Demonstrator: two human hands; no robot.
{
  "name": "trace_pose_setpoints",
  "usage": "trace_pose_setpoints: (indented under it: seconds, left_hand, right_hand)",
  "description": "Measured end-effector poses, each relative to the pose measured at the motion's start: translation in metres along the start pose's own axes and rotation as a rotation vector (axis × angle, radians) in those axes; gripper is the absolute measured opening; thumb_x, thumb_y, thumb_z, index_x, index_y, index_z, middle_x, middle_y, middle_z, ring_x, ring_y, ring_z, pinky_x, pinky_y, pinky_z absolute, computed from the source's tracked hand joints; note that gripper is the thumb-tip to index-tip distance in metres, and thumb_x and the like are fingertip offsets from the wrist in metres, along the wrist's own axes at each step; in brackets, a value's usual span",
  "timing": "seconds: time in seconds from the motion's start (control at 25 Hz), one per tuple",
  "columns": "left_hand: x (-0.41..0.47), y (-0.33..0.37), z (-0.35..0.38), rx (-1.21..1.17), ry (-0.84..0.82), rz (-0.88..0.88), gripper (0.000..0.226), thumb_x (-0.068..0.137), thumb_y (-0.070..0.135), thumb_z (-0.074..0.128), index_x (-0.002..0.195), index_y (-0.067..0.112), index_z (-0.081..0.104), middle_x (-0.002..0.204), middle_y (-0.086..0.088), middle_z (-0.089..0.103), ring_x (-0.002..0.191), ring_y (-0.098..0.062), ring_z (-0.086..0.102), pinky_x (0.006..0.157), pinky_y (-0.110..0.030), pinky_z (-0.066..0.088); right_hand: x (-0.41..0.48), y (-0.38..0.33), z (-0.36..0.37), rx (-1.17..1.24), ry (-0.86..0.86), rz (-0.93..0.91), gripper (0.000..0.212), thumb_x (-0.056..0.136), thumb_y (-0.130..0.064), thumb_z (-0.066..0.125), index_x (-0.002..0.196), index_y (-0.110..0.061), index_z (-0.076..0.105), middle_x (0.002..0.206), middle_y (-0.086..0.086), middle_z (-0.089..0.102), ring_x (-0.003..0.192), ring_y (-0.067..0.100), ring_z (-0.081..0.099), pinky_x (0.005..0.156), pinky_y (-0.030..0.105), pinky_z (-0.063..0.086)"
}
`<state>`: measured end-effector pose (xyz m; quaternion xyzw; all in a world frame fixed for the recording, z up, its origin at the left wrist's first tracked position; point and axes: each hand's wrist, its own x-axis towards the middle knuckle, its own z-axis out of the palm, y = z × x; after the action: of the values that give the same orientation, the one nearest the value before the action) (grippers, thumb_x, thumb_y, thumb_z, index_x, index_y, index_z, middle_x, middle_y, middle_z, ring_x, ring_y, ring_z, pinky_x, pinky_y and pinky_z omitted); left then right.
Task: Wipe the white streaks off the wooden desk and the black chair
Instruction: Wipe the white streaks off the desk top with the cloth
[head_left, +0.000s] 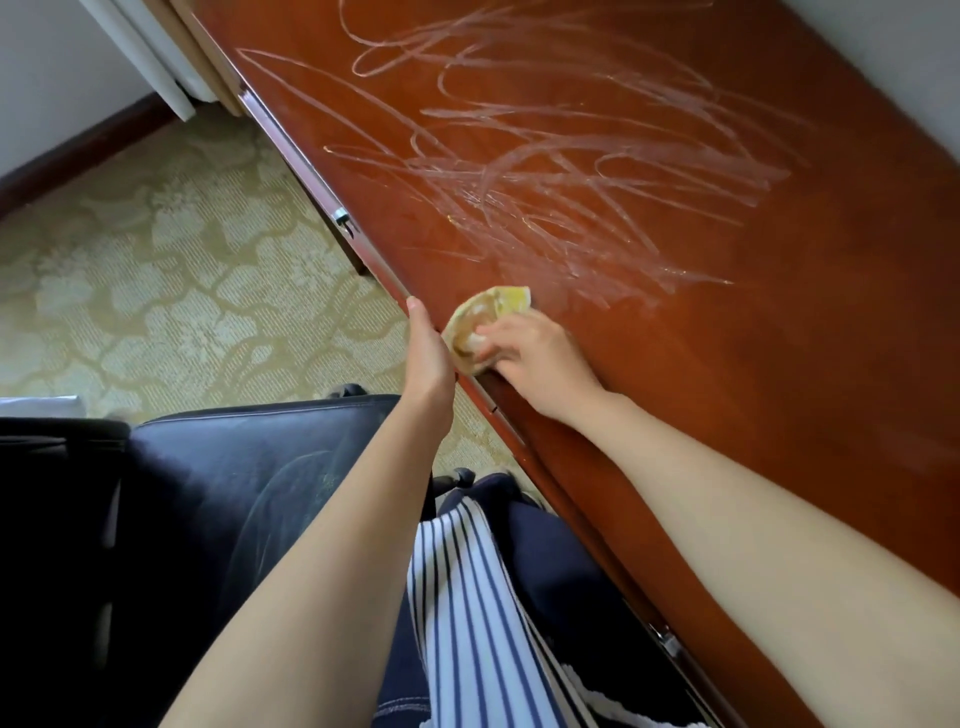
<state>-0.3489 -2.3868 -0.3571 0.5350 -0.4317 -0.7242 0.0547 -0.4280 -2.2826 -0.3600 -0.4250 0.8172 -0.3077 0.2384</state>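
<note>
A reddish wooden desk (779, 364) is running diagonally across the view, with a pale patterned carpet (156, 260) lying beside it. White streaks (545, 171) are looping and crossing over the desk's far and middle parts, well beyond the hands. The right hand (535, 358) is resting on the desktop close to the near edge, its fingers curling down onto a crumpled yellowish cloth (498, 306) and pressing it to the wood. The left hand (428, 353) is lying edge-on against the desk's rim just beside the cloth, thumb pointing along the rim; its fingers are hidden, so its grasp cannot be told. Below the forearms, a black chair (234, 493) is standing next to the desk, showing faint pale marks on its seat. A striped garment (467, 597) is hanging between the arms.
</note>
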Motion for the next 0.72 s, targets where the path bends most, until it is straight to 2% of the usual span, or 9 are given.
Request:
trace_pose_setpoints:
  seconds: [0.12, 0.2, 0.36, 0.44, 0.48, 0.56, 0.6, 0.64, 0.72]
  left_hand:
    - [-0.004, -0.003, 0.013, -0.003, 0.025, 0.035, 0.077, 0.089, 0.067, 0.014, 0.151, 0.023, 0.025, 0.155, 0.000, 0.029, 0.141, -0.020, 0.029, 0.115, -0.048, 0.023]
    - [-0.006, -0.010, 0.016, 0.036, 0.055, 0.062, 0.081, 0.081, 0.069, 0.014, 0.151, 0.030, 0.019, 0.157, 0.005, 0.022, 0.143, -0.017, 0.023, 0.116, -0.050, 0.019]
    - [-0.007, -0.026, 0.017, 0.129, 0.092, 0.105, 0.052, 0.098, 0.040, 0.017, 0.150, 0.039, 0.012, 0.157, 0.008, 0.020, 0.143, -0.019, 0.024, 0.115, -0.050, 0.023]
    - [-0.009, -0.026, 0.017, 0.138, 0.085, 0.105, 0.049, 0.100, 0.035, 0.018, 0.149, 0.038, 0.019, 0.154, 0.010, 0.028, 0.140, -0.019, 0.029, 0.115, -0.047, 0.024]
    - [-0.011, -0.025, 0.016, 0.132, 0.062, 0.097, 0.046, 0.101, 0.036, 0.019, 0.145, 0.035, 0.029, 0.146, 0.013, 0.037, 0.135, -0.016, 0.034, 0.113, -0.042, 0.026]
    - [-0.019, -0.024, 0.014, 0.143, 0.036, 0.076, 0.032, 0.102, 0.039, 0.021, 0.114, 0.039, 0.050, 0.112, 0.021, 0.052, 0.116, -0.013, 0.045, 0.104, -0.036, 0.031]
    - [-0.025, -0.021, 0.014, 0.154, 0.031, 0.068, 0.028, 0.102, 0.040, 0.022, 0.102, 0.040, 0.050, 0.100, 0.022, 0.050, 0.108, -0.013, 0.047, 0.101, -0.036, 0.032]
    - [-0.025, -0.022, 0.013, 0.171, 0.037, 0.066, 0.028, 0.102, 0.038, 0.023, 0.101, 0.038, 0.050, 0.100, 0.020, 0.050, 0.106, -0.013, 0.048, 0.099, -0.035, 0.032]
    - [-0.021, -0.025, 0.014, 0.186, 0.072, 0.068, 0.032, 0.101, 0.033, 0.026, 0.122, 0.031, 0.050, 0.119, 0.014, 0.052, 0.117, -0.016, 0.047, 0.101, -0.035, 0.033]
  right_hand:
    - [-0.049, 0.021, -0.022, -0.038, -0.136, -0.043, 0.026, 0.080, 0.002, 0.065, 0.095, -0.016, 0.074, 0.113, -0.002, 0.067, 0.107, 0.014, 0.050, 0.096, 0.032, 0.037]
    - [-0.079, 0.030, -0.037, -0.049, -0.189, -0.055, 0.023, 0.079, 0.001, 0.067, 0.089, -0.018, 0.075, 0.109, -0.004, 0.068, 0.104, 0.007, 0.048, 0.094, 0.032, 0.040]
    - [-0.115, 0.042, -0.053, -0.045, -0.275, -0.029, 0.022, 0.079, 0.000, 0.067, 0.080, -0.020, 0.076, 0.107, -0.008, 0.068, 0.102, -0.008, 0.042, 0.095, 0.021, 0.039]
    - [-0.112, 0.047, -0.059, -0.029, -0.315, -0.028, 0.024, 0.078, 0.001, 0.067, 0.081, -0.021, 0.076, 0.108, -0.009, 0.068, 0.101, -0.009, 0.043, 0.095, 0.016, 0.035]
    - [-0.105, 0.049, -0.062, -0.025, -0.330, -0.033, 0.025, 0.076, 0.001, 0.067, 0.081, -0.022, 0.077, 0.107, -0.009, 0.068, 0.101, -0.007, 0.044, 0.095, 0.016, 0.035]
    - [-0.087, 0.050, -0.066, -0.022, -0.333, -0.036, 0.027, 0.075, 0.004, 0.067, 0.080, -0.021, 0.077, 0.108, -0.006, 0.068, 0.102, -0.001, 0.048, 0.097, 0.021, 0.035]
    - [-0.077, 0.050, -0.068, -0.019, -0.307, -0.028, 0.028, 0.074, 0.005, 0.066, 0.081, -0.019, 0.077, 0.109, -0.004, 0.068, 0.103, 0.002, 0.048, 0.097, 0.023, 0.035]
    - [-0.065, 0.050, -0.069, -0.009, -0.262, -0.010, 0.027, 0.075, 0.006, 0.066, 0.082, -0.017, 0.077, 0.111, -0.001, 0.068, 0.104, 0.004, 0.050, 0.097, 0.022, 0.034]
    - [-0.042, 0.049, -0.071, 0.016, -0.133, 0.059, 0.024, 0.078, 0.004, 0.066, 0.082, -0.017, 0.076, 0.113, 0.000, 0.068, 0.108, 0.011, 0.054, 0.097, 0.021, 0.034]
